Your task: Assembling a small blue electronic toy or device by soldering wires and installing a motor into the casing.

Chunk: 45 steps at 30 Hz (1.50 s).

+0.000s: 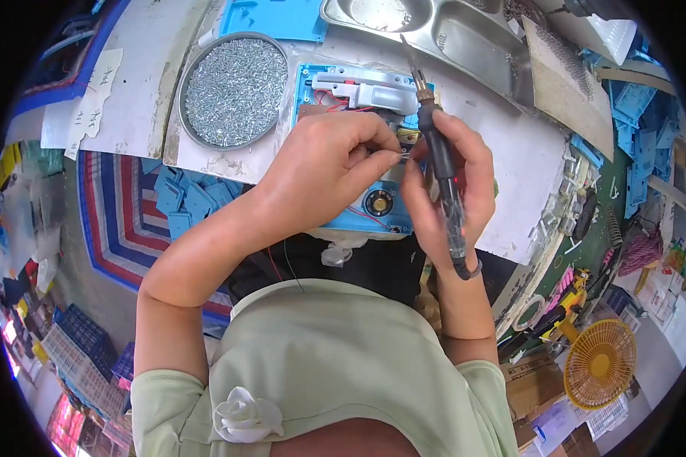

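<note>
A soldering iron [440,148] rests in my right hand [465,167], its long metal tip pointing away from me and its cord trailing at the wrist. The right thumb and fingertips also come close to the work. My left hand [331,164] has thumb and forefinger pinched together over the housing; what is between them is too small to make out. Under both hands lies an open blue plastic housing [351,221] with a white molded part [385,97], red wires and a small round speaker [379,202]. The left hand hides much of its middle.
A round metal tray of small screws [236,91] stands left of the housing. A steel compartment tray [480,49] lies at the back right, beside a cardboard sheet [568,87]. Blue plastic parts [187,198] are heaped below the table's left edge. A yellow fan [600,364] stands lower right.
</note>
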Motion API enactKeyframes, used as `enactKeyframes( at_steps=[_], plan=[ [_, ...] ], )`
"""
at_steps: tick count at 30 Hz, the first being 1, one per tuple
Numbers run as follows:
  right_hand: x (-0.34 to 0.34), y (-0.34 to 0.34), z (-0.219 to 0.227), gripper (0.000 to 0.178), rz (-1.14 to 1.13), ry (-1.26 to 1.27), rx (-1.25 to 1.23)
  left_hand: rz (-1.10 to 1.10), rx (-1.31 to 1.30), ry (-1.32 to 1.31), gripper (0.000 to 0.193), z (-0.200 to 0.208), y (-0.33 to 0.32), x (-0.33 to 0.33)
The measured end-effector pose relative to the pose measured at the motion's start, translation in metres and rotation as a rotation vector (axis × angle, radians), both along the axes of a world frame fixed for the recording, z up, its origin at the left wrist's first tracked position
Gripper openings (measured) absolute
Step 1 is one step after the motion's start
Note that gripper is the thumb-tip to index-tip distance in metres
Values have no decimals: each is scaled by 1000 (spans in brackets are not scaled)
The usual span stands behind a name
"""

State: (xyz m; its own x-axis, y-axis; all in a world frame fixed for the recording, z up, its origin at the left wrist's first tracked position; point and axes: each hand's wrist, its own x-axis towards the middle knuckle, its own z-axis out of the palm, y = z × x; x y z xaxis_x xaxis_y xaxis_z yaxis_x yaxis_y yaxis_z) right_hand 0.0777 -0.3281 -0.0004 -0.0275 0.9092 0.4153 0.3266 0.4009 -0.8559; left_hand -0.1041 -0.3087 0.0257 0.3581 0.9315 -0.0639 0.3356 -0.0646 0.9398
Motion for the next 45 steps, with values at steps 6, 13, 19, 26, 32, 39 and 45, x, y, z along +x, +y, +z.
enactKeyframes(
  at_steps=[6,13,19,26,32,39,45],
  plan=[
    [-3,-13,8,56,4,-60,-48,-34,-32,-18,5,4,2,-2],
    [64,-39,30,37,-65,94,-19,-296,487,137,11,-8,1,-10],
    [91,-44,29,28,265,80,-85,-351,525,190,13,-11,3,-9],
    [81,-38,26,26,364,33,-119,-384,507,191,14,-10,7,-13],
    [78,-34,25,26,393,17,-121,-376,517,199,13,-11,5,-13],
    [77,-34,26,26,372,7,-154,-371,523,209,14,-12,4,-12],
    [79,-38,25,24,328,52,-183,-376,531,211,14,-12,5,-12]
  ],
)
